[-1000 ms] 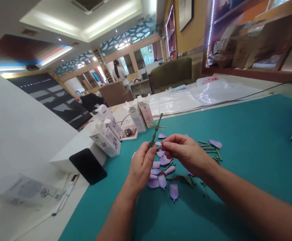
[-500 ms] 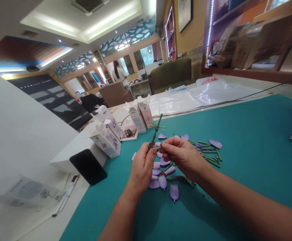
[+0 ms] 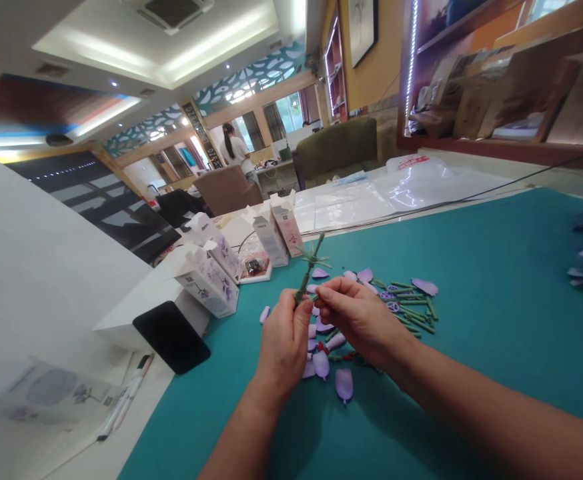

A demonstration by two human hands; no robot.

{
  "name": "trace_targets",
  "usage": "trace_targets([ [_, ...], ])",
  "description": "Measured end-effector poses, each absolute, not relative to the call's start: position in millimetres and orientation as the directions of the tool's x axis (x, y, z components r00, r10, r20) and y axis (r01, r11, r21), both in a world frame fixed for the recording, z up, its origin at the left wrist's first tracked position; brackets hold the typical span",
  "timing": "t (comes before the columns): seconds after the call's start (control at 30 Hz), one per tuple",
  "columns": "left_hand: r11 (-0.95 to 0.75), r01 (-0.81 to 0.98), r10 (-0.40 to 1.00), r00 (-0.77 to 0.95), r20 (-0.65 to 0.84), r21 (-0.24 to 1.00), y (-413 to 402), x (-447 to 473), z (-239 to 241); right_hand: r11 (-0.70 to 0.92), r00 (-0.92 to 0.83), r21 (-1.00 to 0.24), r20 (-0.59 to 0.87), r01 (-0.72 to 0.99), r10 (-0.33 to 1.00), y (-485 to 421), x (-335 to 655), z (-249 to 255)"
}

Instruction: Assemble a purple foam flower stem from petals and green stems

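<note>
Two stages stand unfinished at lower centre: our left hand (image 3: 284,350) grips the green stem (image 3: 307,273), our right hand (image 3: 359,320) pinches at it with pressed fingertips, and many lilac petals (image 3: 344,385) lie loose on the teal mat (image 3: 496,267).

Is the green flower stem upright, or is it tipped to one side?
Tipped: the green stem slants up out of the left hand, its top leaning toward the right of the view.
</note>
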State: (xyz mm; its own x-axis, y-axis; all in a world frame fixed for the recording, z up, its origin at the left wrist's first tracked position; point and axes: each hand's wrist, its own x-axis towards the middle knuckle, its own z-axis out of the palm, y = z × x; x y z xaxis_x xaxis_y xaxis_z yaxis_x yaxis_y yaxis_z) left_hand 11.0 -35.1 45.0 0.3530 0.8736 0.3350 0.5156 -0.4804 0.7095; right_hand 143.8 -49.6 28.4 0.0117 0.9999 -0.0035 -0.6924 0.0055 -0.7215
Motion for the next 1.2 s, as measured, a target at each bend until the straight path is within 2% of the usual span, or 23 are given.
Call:
trace_targets([
  [0.4,-0.489,0.566,0.872,0.314,0.375,0.663,-37.5,15.0,40.8,-0.012,-0.01,-0.657,-0.007,-0.753,1.0,-52.3,139.3,28.0],
  [0.93,-0.496,0.588,0.868,0.315,0.384,0.639,-39.6,16.0,40.1,0.026,0.014,-0.695,0.023,-0.719,1.0,-51.2,140.5,23.5],
  [1.2,-0.506,0.579,0.862,0.322,0.391,0.639,-38.9,17.1,40.9,0.041,0.029,-0.751,0.029,-0.659,0.999,-49.4,142.7,22.9],
])
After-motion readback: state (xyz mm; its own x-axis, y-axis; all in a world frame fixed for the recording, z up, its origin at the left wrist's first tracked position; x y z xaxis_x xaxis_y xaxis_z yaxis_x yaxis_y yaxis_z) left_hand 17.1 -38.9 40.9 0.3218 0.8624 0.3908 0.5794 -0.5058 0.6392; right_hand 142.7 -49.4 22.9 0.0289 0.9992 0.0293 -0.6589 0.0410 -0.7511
